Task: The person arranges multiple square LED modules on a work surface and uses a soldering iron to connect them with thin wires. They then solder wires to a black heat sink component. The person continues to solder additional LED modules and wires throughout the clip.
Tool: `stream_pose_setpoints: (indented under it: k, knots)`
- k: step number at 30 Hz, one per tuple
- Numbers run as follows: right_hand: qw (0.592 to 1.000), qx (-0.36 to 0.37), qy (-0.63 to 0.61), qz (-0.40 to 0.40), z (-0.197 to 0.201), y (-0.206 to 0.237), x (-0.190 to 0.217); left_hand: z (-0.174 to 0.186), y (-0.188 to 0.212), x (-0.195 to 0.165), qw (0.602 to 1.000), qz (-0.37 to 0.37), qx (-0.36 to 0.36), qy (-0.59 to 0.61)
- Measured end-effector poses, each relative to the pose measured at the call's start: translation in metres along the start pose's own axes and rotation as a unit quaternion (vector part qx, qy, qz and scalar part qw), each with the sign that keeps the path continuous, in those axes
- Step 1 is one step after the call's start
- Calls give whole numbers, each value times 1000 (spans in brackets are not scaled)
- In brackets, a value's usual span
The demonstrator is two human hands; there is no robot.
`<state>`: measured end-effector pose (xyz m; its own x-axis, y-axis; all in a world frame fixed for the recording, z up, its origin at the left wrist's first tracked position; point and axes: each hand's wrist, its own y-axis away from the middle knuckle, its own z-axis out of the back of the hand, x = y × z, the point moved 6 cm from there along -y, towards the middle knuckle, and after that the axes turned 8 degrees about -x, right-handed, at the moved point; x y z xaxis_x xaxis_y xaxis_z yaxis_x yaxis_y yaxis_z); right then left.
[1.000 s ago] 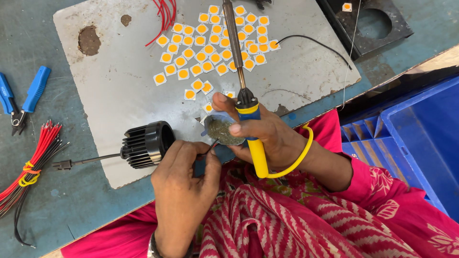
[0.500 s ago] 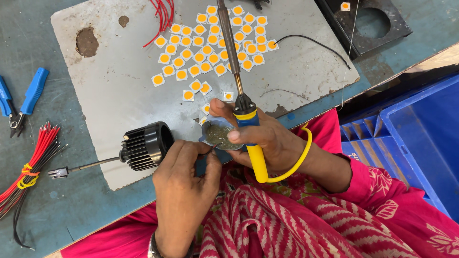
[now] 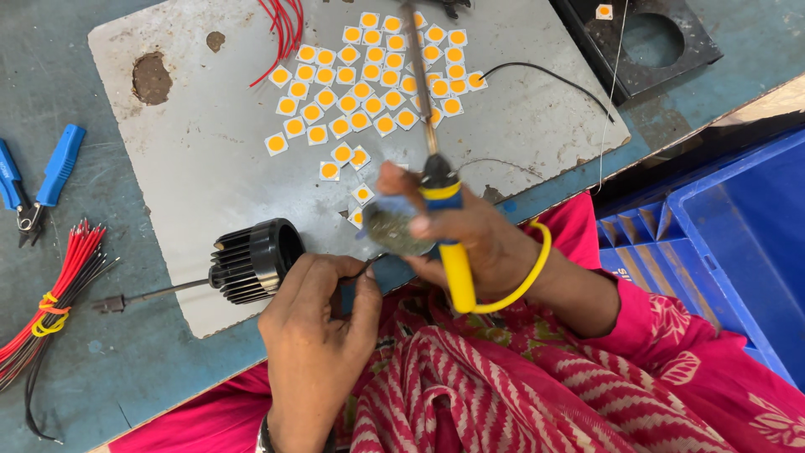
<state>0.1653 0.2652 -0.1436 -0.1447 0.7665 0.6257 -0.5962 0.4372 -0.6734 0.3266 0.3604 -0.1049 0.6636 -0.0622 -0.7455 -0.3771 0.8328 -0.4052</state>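
Head view, right hand point(image 3: 478, 243) grip closed on soldering iron point(image 3: 444, 226), left hand point(image 3: 323, 327) pinching wire beside black finned housing point(image 3: 251, 262)

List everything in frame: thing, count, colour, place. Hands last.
soldering iron: one, yellow and blue handle, in right hand, tip over the plate
small round disc: one, grey, in right hand beside the iron
finned black housing: one, lower plate edge, by left hand
square chips: many, white with orange centres, scattered on the plate
grey plate: one, on the blue-green bench
red wire bundle: one, yellow tie, far left
blue-handled pliers: one, left edge
blue crate: one, right
black fixture: one, top right
left hand: touching the housing
right hand: holding iron and disc
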Motion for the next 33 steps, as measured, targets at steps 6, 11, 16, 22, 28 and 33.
stream_pose_setpoints:
  k: [6, 11, 16, 22, 28, 33]
  knots:
    - [993, -118, 13, -9, 36, 0, -11, 1, 2, 2, 1000, 4, -6, 16]
    - [995, -73, -44, -45, 21, 7, -7, -4, 2, 1, 999, -30, -3, 33]
    - [995, -53, -78, -32, 11, 4, 2, -6, 5, 3, 999, -31, 3, 11]
    - [995, -64, -69, -25, 11, -2, 7, -6, 6, 3, 999, -48, -7, -5]
    - [992, -85, -85, -31, 11, -3, 6, -7, 7, 4, 998, -59, -7, -9]
    - [991, -98, -80, -45, 14, 4, 0, -8, 8, 5, 999, -50, -5, -8]
